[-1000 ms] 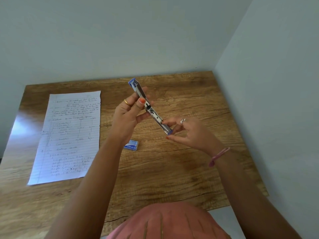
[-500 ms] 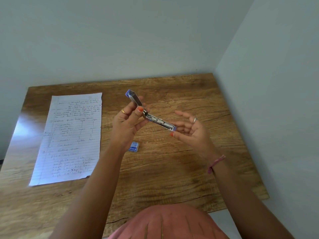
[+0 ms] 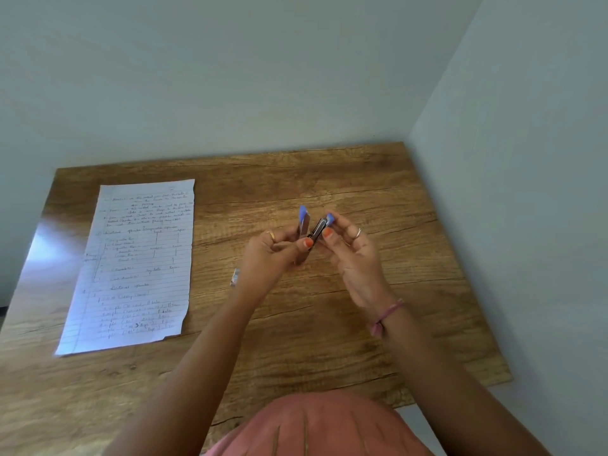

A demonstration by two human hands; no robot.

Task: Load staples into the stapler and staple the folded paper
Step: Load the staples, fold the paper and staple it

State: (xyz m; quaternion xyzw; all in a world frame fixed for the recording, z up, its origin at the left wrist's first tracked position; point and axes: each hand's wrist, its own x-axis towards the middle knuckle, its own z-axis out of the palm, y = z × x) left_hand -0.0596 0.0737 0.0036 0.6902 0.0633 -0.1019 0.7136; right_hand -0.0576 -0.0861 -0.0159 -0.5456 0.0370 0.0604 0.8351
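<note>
A small metal stapler (image 3: 315,229) with blue ends is held above the wooden table (image 3: 329,324), its two arms folded into a narrow V pointing away from me. My left hand (image 3: 274,258) pinches its lower part near the hinge. My right hand (image 3: 350,255) touches the right arm with thumb and fingertips, near its blue tip. A lined sheet of handwritten paper (image 3: 138,261) lies flat on the left of the table. A small blue staple box (image 3: 234,278) lies on the table, mostly hidden behind my left wrist.
The table stands in a corner, with walls at its far edge and right edge. My forearms reach in from the near edge, above a pink garment (image 3: 316,426) at the bottom.
The stapler's arms were spread out nearly straight; now they are folded close together. Both hands and the stapler have shifted slightly right, and the right fingers have closed onto the right arm.
</note>
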